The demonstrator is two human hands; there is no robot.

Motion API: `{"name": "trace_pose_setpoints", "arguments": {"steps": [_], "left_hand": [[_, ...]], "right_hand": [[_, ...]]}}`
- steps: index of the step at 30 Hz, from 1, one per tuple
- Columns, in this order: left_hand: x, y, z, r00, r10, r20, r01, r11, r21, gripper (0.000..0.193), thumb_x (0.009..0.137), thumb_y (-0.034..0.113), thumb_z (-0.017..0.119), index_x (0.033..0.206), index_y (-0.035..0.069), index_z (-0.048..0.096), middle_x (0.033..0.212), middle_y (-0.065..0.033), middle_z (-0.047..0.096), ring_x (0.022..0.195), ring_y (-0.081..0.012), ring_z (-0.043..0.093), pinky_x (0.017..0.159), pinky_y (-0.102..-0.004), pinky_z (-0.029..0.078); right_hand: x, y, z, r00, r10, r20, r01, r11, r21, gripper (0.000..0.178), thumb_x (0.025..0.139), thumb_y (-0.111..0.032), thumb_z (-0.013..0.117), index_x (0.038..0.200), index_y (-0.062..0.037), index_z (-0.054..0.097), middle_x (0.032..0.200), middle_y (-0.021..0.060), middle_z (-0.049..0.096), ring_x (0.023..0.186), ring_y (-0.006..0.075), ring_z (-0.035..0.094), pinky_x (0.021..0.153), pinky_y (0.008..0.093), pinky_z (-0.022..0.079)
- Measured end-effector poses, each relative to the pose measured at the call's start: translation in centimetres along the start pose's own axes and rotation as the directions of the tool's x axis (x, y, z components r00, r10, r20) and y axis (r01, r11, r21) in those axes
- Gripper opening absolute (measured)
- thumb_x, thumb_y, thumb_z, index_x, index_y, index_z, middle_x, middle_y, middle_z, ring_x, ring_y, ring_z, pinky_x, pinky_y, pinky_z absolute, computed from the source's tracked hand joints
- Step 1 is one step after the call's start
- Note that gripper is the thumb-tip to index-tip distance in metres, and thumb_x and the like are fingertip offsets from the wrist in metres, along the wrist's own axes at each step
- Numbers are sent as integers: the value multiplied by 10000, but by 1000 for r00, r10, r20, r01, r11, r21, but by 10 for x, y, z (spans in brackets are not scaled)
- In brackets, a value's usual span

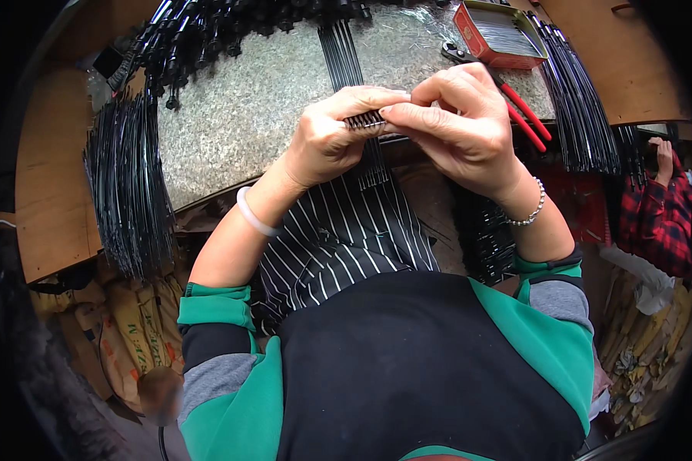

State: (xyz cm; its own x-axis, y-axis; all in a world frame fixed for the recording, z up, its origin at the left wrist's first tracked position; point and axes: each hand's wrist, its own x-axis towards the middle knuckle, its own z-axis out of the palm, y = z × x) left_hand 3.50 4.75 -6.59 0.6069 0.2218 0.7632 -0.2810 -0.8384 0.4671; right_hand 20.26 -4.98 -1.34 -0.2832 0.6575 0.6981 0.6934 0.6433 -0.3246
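My left hand (327,134) is closed around a flat row of thin black metal rods (341,55), which look like umbrella ribs. Their upper part lies on the worktop, and their lower ends hang over its front edge above my striped apron. A short dark row of rod edges (364,121) shows between my left thumb and fingers. Beside it, my right hand (469,127) pinches thumb and forefinger together at the right end of that row. Whatever sits in this pinch is too small to make out. Pliers with red handles (524,117) lie just beyond my right hand.
The speckled stone worktop (231,115) carries a heap of black rods with thick ends (200,38) at the back left. Bundles of black rods overhang at left (131,184) and right (580,100). A red tin (507,60) holds thin wires. Another person's checked sleeve (653,223) shows at right.
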Motion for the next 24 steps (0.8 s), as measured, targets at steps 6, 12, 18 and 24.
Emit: {"name": "trace_pose_setpoints", "arguments": {"steps": [6, 12, 18, 24], "left_hand": [[0, 1, 0, 999, -30, 25, 29, 999, 30, 298, 678, -47, 624, 931, 100, 680, 1017, -114, 638, 912, -285, 630, 759, -335, 525], [0, 5, -4, 996, -67, 57, 63, 996, 64, 266, 657, -29, 643, 902, 73, 667, 991, -115, 636, 909, -291, 626, 763, -342, 519], [5, 13, -5, 988, -106, 116, 98, 993, 73, 320, 619, 28, 702, 930, 43, 626, 1055, -138, 606, 995, -332, 586, 806, -360, 502], [-16, -1, -27, 945, -236, 226, 274, 949, -155, 564, 733, 212, 700, 1196, 11, 448, 1298, -228, 429, 1220, -362, 412, 1012, -418, 334]], "right_hand": [[-3, 0, 7, 999, 45, -12, -44, 996, 84, 294, 672, -32, 718, 961, -70, 680, 773, 42, 548, 671, 168, 509, 584, 262, 409], [1, -6, 12, 998, 56, -23, -53, 994, 98, 332, 691, -23, 709, 1016, -74, 664, 843, 60, 543, 689, 165, 518, 585, 256, 428], [4, -8, 17, 997, -24, 75, 15, 993, 116, 307, 698, -39, 694, 999, -69, 641, 873, 70, 525, 701, 185, 536, 598, 273, 451], [-8, -21, 12, 971, 98, 217, -107, 994, 34, 180, 704, -73, 688, 839, -44, 572, 862, 84, 529, 664, 245, 567, 627, 334, 472]]}}
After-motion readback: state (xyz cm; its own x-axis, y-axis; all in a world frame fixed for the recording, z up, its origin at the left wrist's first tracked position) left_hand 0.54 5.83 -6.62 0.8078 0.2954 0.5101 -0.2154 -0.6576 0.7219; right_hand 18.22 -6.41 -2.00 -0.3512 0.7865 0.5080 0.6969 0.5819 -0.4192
